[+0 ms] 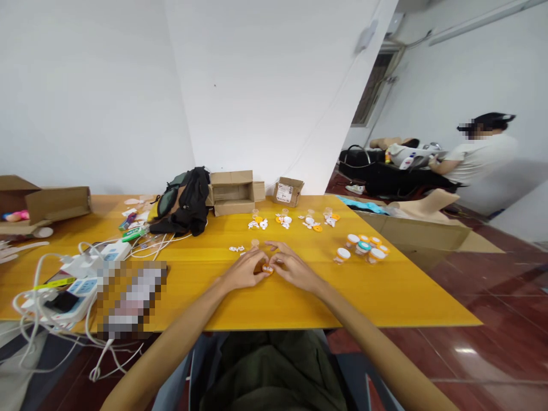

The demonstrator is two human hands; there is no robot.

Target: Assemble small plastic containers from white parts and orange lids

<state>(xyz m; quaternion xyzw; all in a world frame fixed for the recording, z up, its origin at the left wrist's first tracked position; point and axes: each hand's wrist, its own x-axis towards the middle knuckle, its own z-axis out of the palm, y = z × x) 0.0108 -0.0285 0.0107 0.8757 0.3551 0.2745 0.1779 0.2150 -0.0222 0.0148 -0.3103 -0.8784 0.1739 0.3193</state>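
Observation:
Close in front of me over the yellow table (299, 308), my left hand (245, 269) and my right hand (294, 267) meet at a small orange lid (268, 270). Fingers of both hands are curled in and pinch it from either side. Something white shows on the lid, too small to make out. Just beyond my fingers is a clear round cup (255, 244), partly hidden. Small white cut-out pieces (237, 249) lie left of the cup.
Behind are several piles of white pieces with orange lids (317, 228) and clear cups. Lidded jars (363, 247) cluster at right. Power strips (85, 297), cables and a blurred-out phone (132, 299) lie left. A backpack (192, 200) and cardboard boxes (233, 194) stand behind. A person (483, 151) sits far right.

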